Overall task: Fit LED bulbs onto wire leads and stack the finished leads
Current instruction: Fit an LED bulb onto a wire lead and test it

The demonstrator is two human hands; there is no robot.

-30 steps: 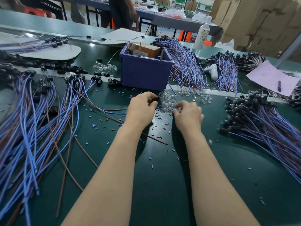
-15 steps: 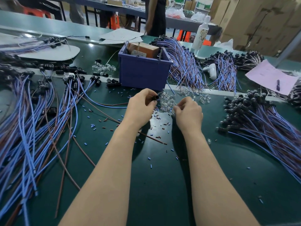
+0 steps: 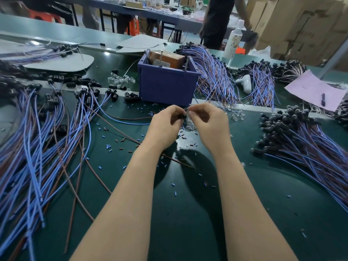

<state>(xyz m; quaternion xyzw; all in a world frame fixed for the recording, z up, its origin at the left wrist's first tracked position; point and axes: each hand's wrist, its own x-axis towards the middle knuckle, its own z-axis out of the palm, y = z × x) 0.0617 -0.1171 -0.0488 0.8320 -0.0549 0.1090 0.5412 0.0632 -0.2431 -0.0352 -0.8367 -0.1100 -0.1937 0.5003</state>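
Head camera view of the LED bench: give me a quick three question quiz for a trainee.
1. True or false: the left hand pinches a black socket while the right hand holds a clear bulb to it.
2. The blue bin stands: A) beyond the hands, B) on a chair, C) on the floor.
3. What two colours are the wire leads?
Key: 1 true; 2 A; 3 blue and brown.

Green bench [image 3: 188, 223] strewn with wire leads [image 3: 47, 147]
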